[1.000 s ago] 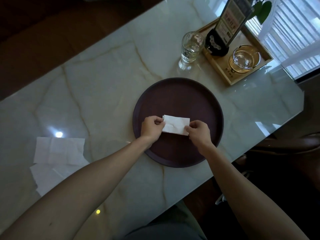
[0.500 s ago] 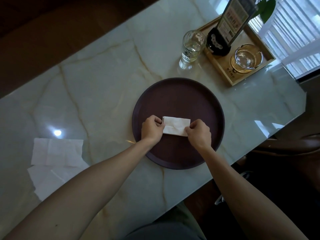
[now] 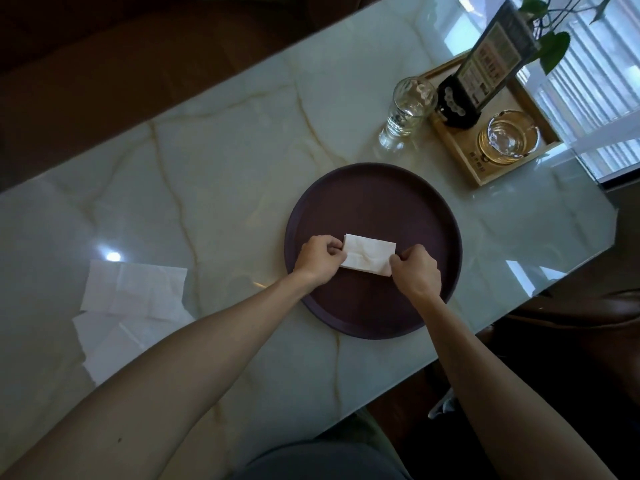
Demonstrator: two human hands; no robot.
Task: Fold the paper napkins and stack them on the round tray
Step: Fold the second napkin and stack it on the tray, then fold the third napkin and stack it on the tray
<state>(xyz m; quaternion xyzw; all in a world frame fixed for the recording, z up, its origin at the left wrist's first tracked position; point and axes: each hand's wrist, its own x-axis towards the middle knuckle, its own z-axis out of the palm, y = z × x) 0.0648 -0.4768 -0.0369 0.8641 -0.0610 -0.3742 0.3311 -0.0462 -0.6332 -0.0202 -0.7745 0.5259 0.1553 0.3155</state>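
Folded napkin (image 3: 367, 253) held over round tray (image 3: 374, 188).
I see left hand (image 3: 318, 259) and right hand (image 3: 415, 274) each pinching one end; unfolded napkins (image 3: 131, 306) lie well apart on table (image 3: 242, 133).

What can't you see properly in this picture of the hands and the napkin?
- Fingertips of the left hand and right hand, head view: curled under, hidden by the hands and the folded napkin.
- Whether the napkin touches the round tray: cannot tell from above.
- How many unfolded napkins are piled: they overlap.
- Print on the sign: too small.
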